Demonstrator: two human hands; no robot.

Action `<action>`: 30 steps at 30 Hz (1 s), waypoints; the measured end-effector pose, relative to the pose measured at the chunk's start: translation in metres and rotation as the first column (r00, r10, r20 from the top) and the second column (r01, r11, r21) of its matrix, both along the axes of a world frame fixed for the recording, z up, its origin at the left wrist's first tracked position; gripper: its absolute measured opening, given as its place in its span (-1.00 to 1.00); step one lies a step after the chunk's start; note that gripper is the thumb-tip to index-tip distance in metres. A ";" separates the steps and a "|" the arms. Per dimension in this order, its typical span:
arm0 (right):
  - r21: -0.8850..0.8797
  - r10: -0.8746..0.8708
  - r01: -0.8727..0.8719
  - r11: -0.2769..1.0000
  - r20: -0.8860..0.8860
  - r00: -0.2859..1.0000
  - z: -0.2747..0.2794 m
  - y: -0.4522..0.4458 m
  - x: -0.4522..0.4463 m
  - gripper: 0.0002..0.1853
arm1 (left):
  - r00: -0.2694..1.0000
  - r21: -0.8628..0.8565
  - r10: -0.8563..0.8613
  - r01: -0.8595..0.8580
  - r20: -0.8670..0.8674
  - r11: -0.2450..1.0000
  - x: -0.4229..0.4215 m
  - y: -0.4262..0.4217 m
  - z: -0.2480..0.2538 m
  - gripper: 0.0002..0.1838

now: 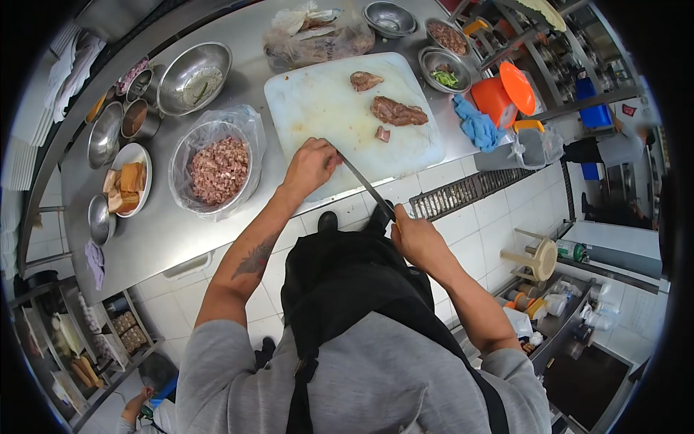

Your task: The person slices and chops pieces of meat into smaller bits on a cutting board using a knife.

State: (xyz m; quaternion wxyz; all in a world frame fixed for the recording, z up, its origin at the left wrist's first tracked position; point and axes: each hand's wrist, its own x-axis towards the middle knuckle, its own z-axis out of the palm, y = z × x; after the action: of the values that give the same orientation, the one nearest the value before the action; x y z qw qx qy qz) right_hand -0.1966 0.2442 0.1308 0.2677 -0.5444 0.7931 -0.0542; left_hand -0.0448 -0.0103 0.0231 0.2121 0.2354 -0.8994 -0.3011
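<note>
My right hand (419, 240) is wrapped around the handle of a long knife (365, 182). Its blade slants up and left over the near edge of the white cutting board (311, 94). At the blade's tip, my left hand (312, 168) has its fingers curled closed; whether they pinch the blade or something small is hidden. Farther back on the board lie a large piece of cooked meat (399, 111), a smaller piece (366, 80) and a little chunk (382, 134). Left of my left hand stands a plastic-lined container (255, 155) full of chopped meat (219, 171).
Left on the steel table (155, 246) are a large metal bowl (166, 79) and a plate (147, 155) of meat blocks. Behind the board lies a plastic bag (318, 47). To the right are a bowl with greens (466, 72), a blue cloth (477, 124) and an orange container (491, 101).
</note>
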 end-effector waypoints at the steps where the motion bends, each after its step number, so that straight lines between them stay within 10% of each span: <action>1: 0.034 -0.017 0.015 0.999 0.048 0.999 0.004 0.000 0.003 -0.75 | 1.000 0.006 0.003 -0.003 -0.002 1.000 0.001 0.001 -0.002 -0.87; 9: -0.002 0.027 -0.027 1.000 0.157 0.987 -0.023 -0.013 -0.029 -0.70 | 0.992 0.113 0.115 -0.108 -0.052 0.988 0.002 0.005 0.008 -0.87; 12: 0.378 -0.458 0.262 0.888 0.671 0.583 0.017 -0.016 -0.031 -0.56 | 0.965 0.245 0.262 -0.261 0.028 0.934 0.013 0.008 0.026 -0.81; 16: 0.426 -0.515 0.298 0.854 0.772 0.372 0.016 -0.017 -0.035 -0.58 | 0.979 0.011 0.173 -0.175 0.107 0.984 0.014 0.002 0.015 -0.76; 20: 0.454 -0.542 0.301 0.839 0.750 0.378 -0.002 -0.009 -0.042 -0.27 | 0.940 0.000 0.275 -0.280 0.202 0.960 0.005 -0.026 -0.001 -0.75; 23: 0.424 -0.522 0.312 0.850 0.752 0.402 0.003 -0.006 -0.042 -0.23 | 0.956 -0.249 0.244 -0.278 -0.161 0.928 -0.013 -0.047 -0.010 -0.74; 24: 0.417 -0.531 0.337 0.844 0.742 0.410 0.004 -0.004 -0.040 -0.55 | 0.983 -0.160 0.172 -0.181 -0.069 0.970 -0.022 -0.051 -0.008 -0.72; 30: 0.372 -0.503 0.350 0.860 0.733 0.457 0.003 0.007 -0.045 -0.70 | 0.900 0.091 -0.208 0.187 0.383 0.978 -0.029 -0.046 0.030 -0.63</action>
State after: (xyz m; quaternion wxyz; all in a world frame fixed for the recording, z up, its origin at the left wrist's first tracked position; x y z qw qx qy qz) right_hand -0.2420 0.2509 0.1333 0.6215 -0.2162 0.6927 -0.2951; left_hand -0.0734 -0.0564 0.0527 -0.0090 0.2039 -0.9345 -0.2915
